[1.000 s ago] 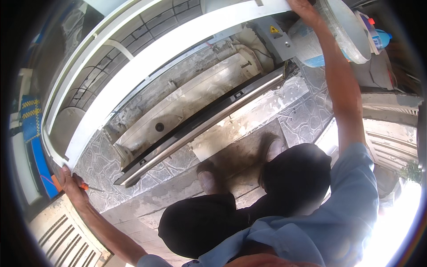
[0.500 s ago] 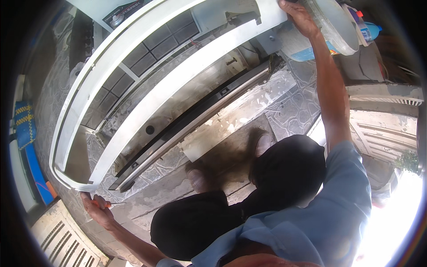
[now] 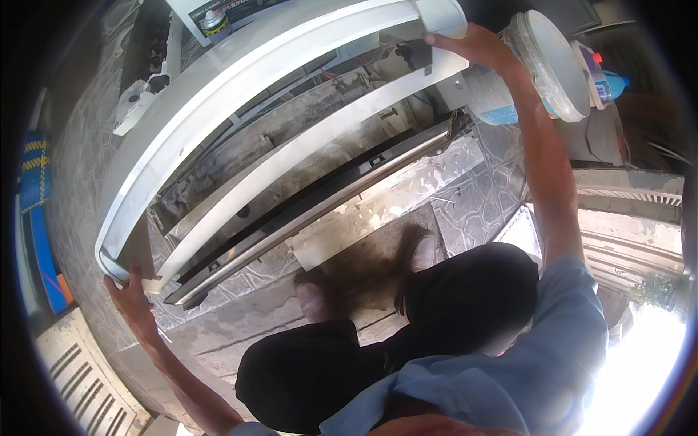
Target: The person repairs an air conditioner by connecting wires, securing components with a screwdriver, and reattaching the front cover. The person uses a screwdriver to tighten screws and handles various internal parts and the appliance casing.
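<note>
A long white plastic frame (image 3: 189, 138), like the front casing of an air conditioner, spans between my hands, tilted up from left to right. At its lower left end my left hand (image 3: 131, 301) grips the corner; a thin metal shaft (image 3: 166, 336) pokes out beside the palm. My right hand (image 3: 483, 49) clasps the upper right end, thumb lying on the white face. Beneath the frame lies a grimy long unit with a black strip (image 3: 327, 200) along its near side. Part of that unit is hidden by the frame.
A white bucket (image 3: 494, 94) stands at the upper right, beside a blue bottle (image 3: 614, 85). Beyond the frame is a spray can (image 3: 213, 22). Slatted pale chairs (image 3: 94, 370) flank me at left and right. Stone-patterned paving (image 3: 483, 185) surrounds the unit.
The frame has tilted, so its upper bar shows a broader face. My left hand has moved up and left, its grip now around the corner; the orange handle seen there earlier is hidden.
</note>
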A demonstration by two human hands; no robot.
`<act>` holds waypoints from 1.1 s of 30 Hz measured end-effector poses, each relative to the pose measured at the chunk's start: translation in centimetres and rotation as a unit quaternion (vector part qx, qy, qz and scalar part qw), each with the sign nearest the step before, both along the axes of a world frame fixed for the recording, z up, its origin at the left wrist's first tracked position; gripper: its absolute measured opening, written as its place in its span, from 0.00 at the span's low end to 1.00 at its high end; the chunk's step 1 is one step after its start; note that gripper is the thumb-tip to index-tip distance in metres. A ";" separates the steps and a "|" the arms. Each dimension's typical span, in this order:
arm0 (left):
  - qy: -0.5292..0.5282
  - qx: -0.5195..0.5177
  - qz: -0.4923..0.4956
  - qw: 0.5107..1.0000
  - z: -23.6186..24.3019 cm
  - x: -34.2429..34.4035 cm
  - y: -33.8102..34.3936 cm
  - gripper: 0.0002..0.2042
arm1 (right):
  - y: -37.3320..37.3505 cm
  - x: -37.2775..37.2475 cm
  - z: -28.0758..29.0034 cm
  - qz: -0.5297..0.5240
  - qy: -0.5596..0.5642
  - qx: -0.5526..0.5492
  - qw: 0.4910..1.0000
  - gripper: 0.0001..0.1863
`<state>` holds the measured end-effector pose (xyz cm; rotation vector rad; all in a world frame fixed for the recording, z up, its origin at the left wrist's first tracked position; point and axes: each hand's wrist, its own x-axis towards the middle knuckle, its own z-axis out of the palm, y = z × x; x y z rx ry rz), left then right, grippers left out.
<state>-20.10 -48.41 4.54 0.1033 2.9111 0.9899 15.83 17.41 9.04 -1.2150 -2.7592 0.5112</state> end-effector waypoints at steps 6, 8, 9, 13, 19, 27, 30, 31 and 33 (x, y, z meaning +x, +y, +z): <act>0.072 -0.020 0.012 0.997 -0.4 -0.1 0.2 0.25 | 0.5 0.1 -0.9 -0.053 -0.055 0.068 0.995 0.44; 0.067 -0.025 0.022 0.997 1.5 1.7 1.5 0.24 | -0.4 0.9 0.6 -0.052 -0.003 0.032 0.998 0.45; 0.055 -0.028 0.027 0.998 1.9 2.4 2.1 0.24 | -0.6 1.5 1.6 -0.051 0.019 0.018 0.998 0.45; 0.109 -0.018 -0.013 0.994 1.4 5.0 1.2 0.25 | -0.1 6.0 0.3 -0.088 0.060 0.053 0.993 0.47; 0.112 0.036 0.023 0.993 1.2 9.6 2.4 0.28 | -4.0 12.3 -2.7 -0.156 0.088 0.093 0.980 0.49; 0.100 -0.038 0.031 0.994 2.3 9.1 -1.0 0.33 | -2.9 9.6 -3.1 -0.142 0.066 0.097 0.983 0.55; 0.073 -0.064 0.036 0.995 1.9 9.5 -2.3 0.32 | -5.2 8.4 0.3 -0.133 0.068 0.002 0.989 0.57; 0.070 -0.061 0.034 0.995 2.0 9.4 -2.6 0.31 | -4.8 9.1 -1.5 -0.152 0.063 0.024 0.986 0.58; 0.048 -0.048 0.055 0.996 2.1 10.4 -2.0 0.32 | -4.3 9.0 -2.6 -0.152 0.063 0.072 0.984 0.60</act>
